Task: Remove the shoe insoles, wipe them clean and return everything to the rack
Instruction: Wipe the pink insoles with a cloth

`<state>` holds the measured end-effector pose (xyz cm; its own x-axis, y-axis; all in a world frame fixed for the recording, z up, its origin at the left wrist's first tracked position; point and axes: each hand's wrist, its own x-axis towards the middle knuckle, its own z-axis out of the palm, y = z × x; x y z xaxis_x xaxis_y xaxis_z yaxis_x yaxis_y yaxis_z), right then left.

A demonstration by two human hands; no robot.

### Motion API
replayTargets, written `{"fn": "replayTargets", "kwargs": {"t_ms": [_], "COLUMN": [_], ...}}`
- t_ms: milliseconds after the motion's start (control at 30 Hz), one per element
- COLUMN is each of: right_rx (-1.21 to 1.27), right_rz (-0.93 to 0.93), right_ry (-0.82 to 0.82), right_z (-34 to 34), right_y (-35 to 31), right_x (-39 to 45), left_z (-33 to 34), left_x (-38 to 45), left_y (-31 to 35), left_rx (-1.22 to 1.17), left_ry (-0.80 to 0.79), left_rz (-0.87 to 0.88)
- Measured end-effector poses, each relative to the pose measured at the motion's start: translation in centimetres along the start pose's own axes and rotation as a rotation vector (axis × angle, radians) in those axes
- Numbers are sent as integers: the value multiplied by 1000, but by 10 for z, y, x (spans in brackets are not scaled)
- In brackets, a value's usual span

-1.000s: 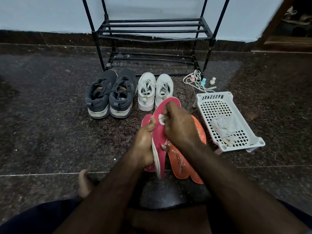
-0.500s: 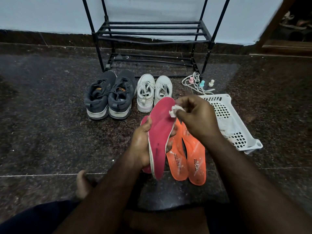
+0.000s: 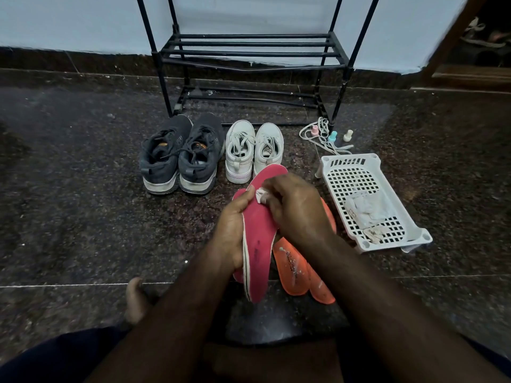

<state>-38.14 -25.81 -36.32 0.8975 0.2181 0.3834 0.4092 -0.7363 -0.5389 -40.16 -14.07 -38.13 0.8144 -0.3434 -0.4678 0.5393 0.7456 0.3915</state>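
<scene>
Dark speckled stone floor (image 3: 83, 217), black shoe rack (image 3: 249, 51) top center. Left hand (image 3: 235, 230) grips pink insole (image 3: 260, 244) at frame center; right hand (image 3: 296, 208) pinches white wipe (image 3: 260, 195) vs it. Orange insoles (image 3: 293, 269) lie just right.

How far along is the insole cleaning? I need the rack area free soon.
Done: insoles are out; two orange insoles lie on the floor, whitish marks showing on them. In hand: the left hand holds a pink insole while the right hand presses a white wipe on it. Left: another pink insole behind, refitting, and moving dark sneakers and white sneakers onto the rack.
</scene>
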Motion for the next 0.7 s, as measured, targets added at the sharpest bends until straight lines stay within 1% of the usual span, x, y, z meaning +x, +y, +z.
{"fn": "replayTargets", "kwargs": {"t_ms": [67, 133, 200, 367, 400, 533, 567, 700], "right_rx": [-30, -64, -71, -160, -157, -114, -110, -108], "right_rz": [-30, -63, -58, 88, 89, -26, -16, 101], "right_ry": [-18, -41, -19, 90, 84, -21, -11, 117], "right_z": [5, 9, 11, 2, 2, 9, 9, 1], "right_y": [0, -2, -1, 14, 15, -2, -3, 13], "right_x": [-1, -4, -2, 11, 10, -6, -3, 10], "left_z": [1, 0, -2, -4, -3, -2, -2, -4], "left_x": [1, 3, 4, 4, 3, 2, 2, 2], "left_y": [-2, -6, -8, -7, -8, -9, -9, -6], "left_rx": [-25, 3, 29, 152, 166, 113, 120, 193], "left_ry": [14, 39, 36, 49, 52, 72, 80, 71], "left_rz": [12, 12, 14, 49, 47, 33, 42, 45]}}
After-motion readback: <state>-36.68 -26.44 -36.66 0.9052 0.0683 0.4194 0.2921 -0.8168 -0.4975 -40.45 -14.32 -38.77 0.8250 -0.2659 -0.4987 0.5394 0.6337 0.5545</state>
